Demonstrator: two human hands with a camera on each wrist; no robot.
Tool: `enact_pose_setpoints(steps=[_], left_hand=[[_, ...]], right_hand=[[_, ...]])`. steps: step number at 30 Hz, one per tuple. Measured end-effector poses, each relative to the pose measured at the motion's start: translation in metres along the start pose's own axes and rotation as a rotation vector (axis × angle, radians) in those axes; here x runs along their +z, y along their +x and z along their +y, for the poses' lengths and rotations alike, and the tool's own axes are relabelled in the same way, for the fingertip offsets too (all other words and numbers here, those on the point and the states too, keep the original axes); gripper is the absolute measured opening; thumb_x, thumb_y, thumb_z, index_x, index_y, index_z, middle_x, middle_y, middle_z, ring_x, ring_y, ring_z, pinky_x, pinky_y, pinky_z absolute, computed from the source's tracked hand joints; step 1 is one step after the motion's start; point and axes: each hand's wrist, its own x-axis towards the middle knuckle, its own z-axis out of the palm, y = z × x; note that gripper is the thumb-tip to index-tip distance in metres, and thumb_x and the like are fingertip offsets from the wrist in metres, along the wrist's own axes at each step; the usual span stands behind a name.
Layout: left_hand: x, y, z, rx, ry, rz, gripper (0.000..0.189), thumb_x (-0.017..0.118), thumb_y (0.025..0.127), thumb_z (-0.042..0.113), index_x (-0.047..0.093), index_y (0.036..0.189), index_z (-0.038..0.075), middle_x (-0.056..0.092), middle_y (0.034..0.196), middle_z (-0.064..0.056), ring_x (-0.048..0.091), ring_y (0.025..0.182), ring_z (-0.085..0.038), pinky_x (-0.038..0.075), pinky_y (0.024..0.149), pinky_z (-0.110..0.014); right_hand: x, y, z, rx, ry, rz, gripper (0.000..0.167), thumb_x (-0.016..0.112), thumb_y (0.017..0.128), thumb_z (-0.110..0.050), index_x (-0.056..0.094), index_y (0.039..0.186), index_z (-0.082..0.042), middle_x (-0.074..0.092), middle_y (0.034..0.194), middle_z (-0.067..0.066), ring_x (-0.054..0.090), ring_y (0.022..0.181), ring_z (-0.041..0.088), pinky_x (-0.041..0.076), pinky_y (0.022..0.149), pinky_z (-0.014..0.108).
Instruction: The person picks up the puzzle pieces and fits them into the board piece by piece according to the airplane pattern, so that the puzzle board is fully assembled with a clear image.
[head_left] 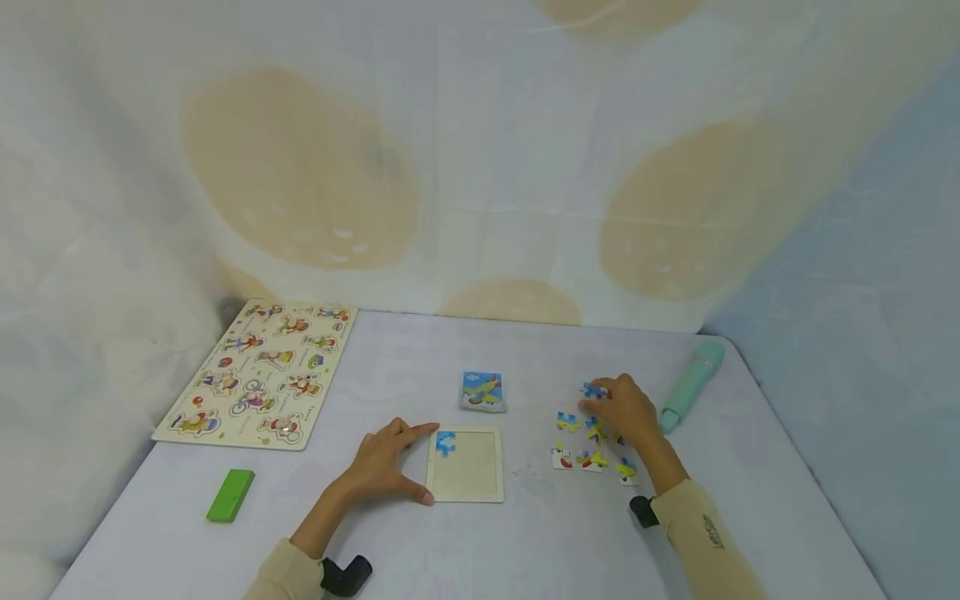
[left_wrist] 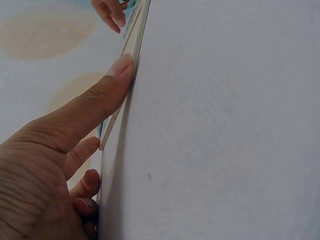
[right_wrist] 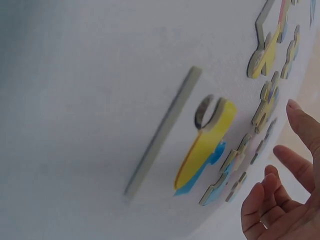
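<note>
My left hand (head_left: 386, 462) spans the left side of a shallow wooden puzzle tray (head_left: 480, 479), index fingertip at the upper left corner and thumb at the lower one. The left wrist view shows that thumb (left_wrist: 97, 100) lying straight along the tray's edge. One blue puzzle piece (head_left: 446, 443) sits in the tray's upper left corner. My right hand (head_left: 622, 410) reaches over loose pieces, thumb and index either side of a blue piece (head_left: 592, 390). In the right wrist view its fingertips stand apart with nothing visible between them. A yellow-and-white piece (right_wrist: 200, 155) lies nearest that camera.
Several loose pieces (head_left: 592, 461) lie right of the tray. Behind it is a small square stack with an airplane picture (head_left: 482, 392). A large picture board (head_left: 262, 375) and a green block (head_left: 230, 496) are left; a mint-green cylindrical object (head_left: 692, 387) lies right.
</note>
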Motion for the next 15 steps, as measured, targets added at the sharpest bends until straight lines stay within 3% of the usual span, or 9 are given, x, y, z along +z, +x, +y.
enact_pose_setpoints(steps=[8, 15], left_hand=[[0.0006, 0.0008, 0.0000, -0.002, 0.001, -0.003, 0.104, 0.093, 0.051, 0.056, 0.054, 0.144, 0.029, 0.039, 0.088, 0.004, 0.035, 0.076, -0.012, 0.023, 0.069, -0.032], [0.0006, 0.0007, 0.0005, -0.018, -0.001, -0.004, 0.105, 0.094, 0.050, 0.054, 0.054, 0.144, 0.028, 0.038, 0.087, 0.003, 0.034, 0.076, -0.012, 0.023, 0.069, -0.032]], right_hand=[[0.0023, 0.0049, 0.0039, 0.064, -0.014, 0.041, 0.061, 0.073, 0.088, -0.041, 0.059, 0.131, 0.001, 0.051, 0.110, 0.023, 0.053, 0.085, 0.029, 0.047, 0.071, 0.042], [0.0044, 0.0070, 0.0083, 0.068, 0.009, 0.085, 0.057, 0.074, 0.088, -0.040, 0.061, 0.125, 0.001, 0.050, 0.106, 0.022, 0.050, 0.079, 0.027, 0.043, 0.064, 0.036]])
